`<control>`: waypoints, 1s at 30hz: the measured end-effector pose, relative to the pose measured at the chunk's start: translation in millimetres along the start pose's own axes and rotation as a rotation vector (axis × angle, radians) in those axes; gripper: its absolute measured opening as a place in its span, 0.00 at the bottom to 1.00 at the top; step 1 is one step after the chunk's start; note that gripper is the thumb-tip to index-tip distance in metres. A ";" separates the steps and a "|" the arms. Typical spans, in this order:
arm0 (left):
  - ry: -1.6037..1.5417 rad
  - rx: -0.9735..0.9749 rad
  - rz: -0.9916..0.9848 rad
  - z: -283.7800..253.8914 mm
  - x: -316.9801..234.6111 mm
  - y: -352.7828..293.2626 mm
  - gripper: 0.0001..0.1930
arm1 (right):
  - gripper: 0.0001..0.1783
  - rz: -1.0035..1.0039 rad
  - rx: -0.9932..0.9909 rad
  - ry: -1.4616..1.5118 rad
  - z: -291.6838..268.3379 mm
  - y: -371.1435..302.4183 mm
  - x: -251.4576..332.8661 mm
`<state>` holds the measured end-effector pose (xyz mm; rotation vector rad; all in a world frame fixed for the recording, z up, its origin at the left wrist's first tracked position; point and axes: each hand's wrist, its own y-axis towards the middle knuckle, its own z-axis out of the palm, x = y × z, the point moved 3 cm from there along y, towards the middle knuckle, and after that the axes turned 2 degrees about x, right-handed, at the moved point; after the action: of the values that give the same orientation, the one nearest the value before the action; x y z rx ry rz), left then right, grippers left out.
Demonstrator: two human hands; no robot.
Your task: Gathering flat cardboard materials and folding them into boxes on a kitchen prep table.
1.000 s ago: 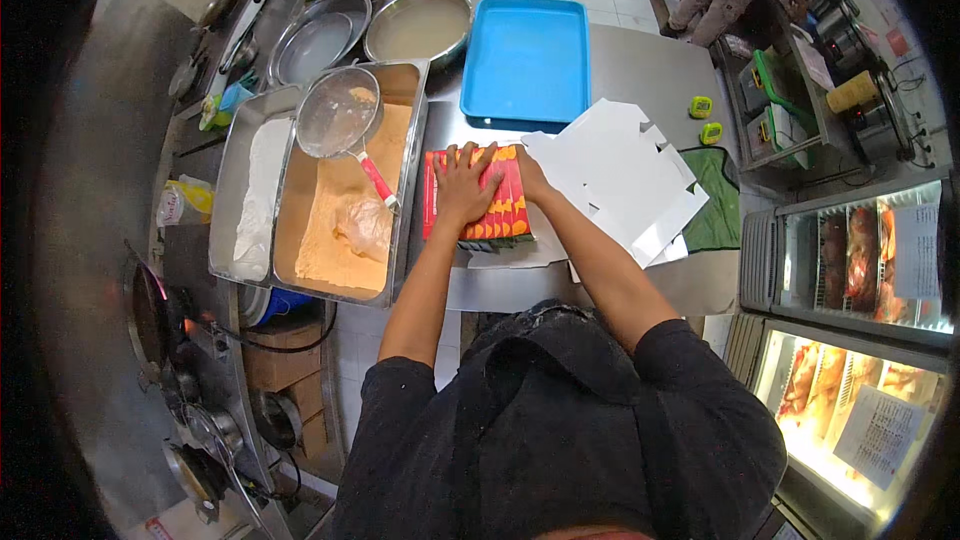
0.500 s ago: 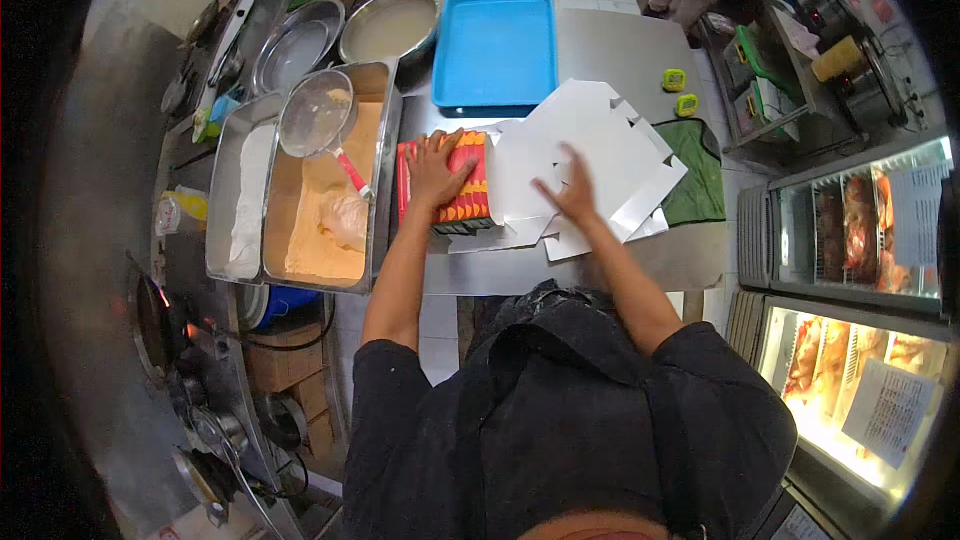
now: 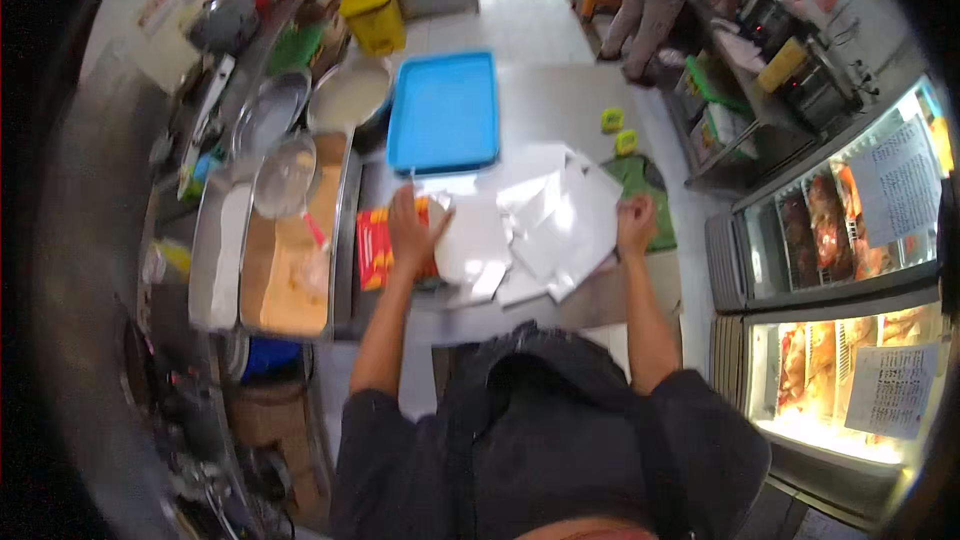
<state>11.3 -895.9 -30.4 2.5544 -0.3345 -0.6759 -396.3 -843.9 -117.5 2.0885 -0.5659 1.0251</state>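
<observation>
My left hand lies over a stack of red and yellow printed cardboard box blanks, its fingers spread, at the left of the work table. Beside it, overlapping white-faced box blanks lie fanned out across the table with notched edges. At the right edge of these blanks is my right hand, its fingers curled in on the rim of the top one. Motion blurs the picture, and the fingertips of the right hand are not sharp.
A blue tray sits beyond the blanks. Left stand a steel pan of orange-tan powder with a sieve, and steel bowls. Right are a green cloth, two yellow-green timers and lit display fridges. Another person stands beyond.
My right hand has moved right, from over the white blanks to their right edge, and its fingers have closed. My left hand stays on the red stack. The whole view has shifted.
</observation>
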 end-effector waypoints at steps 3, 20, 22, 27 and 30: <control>-0.589 0.430 -0.153 17.0 -64.7 -31.0 0.31 | 0.07 -0.263 0.026 0.274 -47.2 -37.2 91.4; -1.934 0.285 -0.630 -6.0 -169.1 -32.4 0.13 | 0.28 -0.779 0.522 0.165 -77.9 -83.1 211.3; -1.788 0.296 -0.494 -17.2 -171.0 -34.3 0.13 | 0.29 -0.801 0.450 0.067 -84.2 -81.5 219.0; -1.435 0.283 -0.308 -30.1 -176.4 -35.4 0.12 | 0.20 -0.365 0.402 0.563 -87.4 -89.4 206.1; -1.703 0.204 -0.627 -18.3 -167.3 -36.4 0.11 | 0.23 0.179 0.320 0.871 -81.9 -82.3 195.5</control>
<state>-117.2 -800.1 32.5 1.4785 -0.0603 -2.9848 -268.3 -741.5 40.1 1.6085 -0.1397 2.0630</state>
